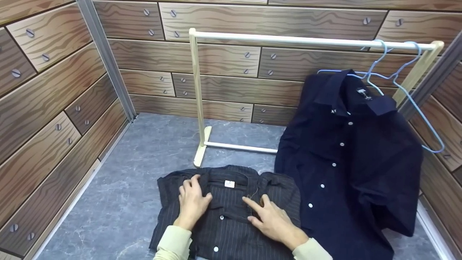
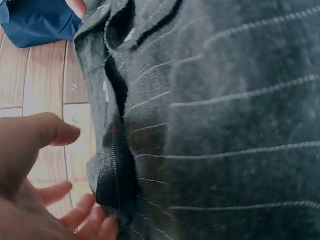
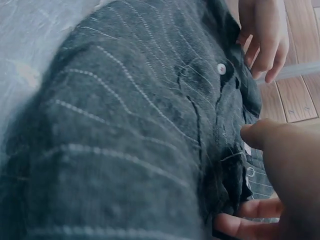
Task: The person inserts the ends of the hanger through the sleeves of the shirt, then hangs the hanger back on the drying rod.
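Observation:
A dark pinstriped shirt (image 1: 240,238) lies spread on the grey floor, collar (image 1: 234,171) away from me and white neck label (image 1: 229,184) showing. On its left shoulder area beside the collar rests my left hand (image 1: 192,202), fingers spread; in the left wrist view the thumb stands apart from the fingertips at the cloth edge. My right hand (image 1: 273,219) is over the right front near the collar, index finger extended. Seen from the right wrist, its fingertips touch the collar edge and the thumb is apart from them. Neither hand pinches the cloth.
Behind the shirt stands a wooden rack with a white rail (image 1: 281,38). At its right end a navy shirt (image 1: 325,155) hangs by a blue hanger (image 1: 371,70), its lower part beside the striped shirt. Another blue hanger (image 1: 418,104) is bare. Wood-patterned walls (image 1: 231,61) enclose the floor.

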`<state>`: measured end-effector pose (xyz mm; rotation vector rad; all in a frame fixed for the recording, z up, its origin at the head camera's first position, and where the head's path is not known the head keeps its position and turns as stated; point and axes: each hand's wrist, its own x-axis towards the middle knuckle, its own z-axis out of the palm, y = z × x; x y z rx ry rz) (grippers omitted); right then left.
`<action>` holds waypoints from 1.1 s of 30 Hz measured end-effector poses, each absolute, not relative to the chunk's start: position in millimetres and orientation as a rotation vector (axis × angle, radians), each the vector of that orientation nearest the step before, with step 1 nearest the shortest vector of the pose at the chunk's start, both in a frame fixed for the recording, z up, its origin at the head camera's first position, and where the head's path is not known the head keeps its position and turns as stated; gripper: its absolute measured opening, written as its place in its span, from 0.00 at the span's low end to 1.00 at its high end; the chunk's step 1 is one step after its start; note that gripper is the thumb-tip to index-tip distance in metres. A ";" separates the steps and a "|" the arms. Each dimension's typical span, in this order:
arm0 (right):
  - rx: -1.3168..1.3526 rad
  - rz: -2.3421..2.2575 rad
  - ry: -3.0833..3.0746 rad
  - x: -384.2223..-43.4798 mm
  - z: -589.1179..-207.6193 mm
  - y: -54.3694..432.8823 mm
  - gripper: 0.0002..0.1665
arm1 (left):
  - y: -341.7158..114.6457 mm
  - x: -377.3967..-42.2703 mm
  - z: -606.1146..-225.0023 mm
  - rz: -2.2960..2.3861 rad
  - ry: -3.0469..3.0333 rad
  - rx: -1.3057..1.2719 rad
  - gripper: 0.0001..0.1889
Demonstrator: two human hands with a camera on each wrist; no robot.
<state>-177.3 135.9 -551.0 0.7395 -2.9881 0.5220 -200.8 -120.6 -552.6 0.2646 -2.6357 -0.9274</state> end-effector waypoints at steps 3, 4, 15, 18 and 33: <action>0.704 0.512 -2.972 -176.5 -554.2 135.3 0.28 | -124.1 -200.5 -555.5 -0.954 -2.692 0.320 0.37; 0.685 0.514 -2.962 -176.2 -555.3 135.7 0.26 | -125.3 -200.8 -556.5 -0.965 -2.703 0.333 0.37; 0.410 0.469 -2.986 -176.5 -562.6 138.3 0.35 | -118.5 -201.4 -570.2 -0.910 -2.767 0.179 0.27; 0.347 0.426 -2.972 -176.5 -564.8 139.3 0.39 | -112.1 -203.0 -571.8 -0.901 -2.794 0.130 0.25; 0.078 0.583 -2.954 -185.5 -564.5 172.9 0.13 | -79.2 -204.5 -578.0 -0.971 -2.792 0.078 0.22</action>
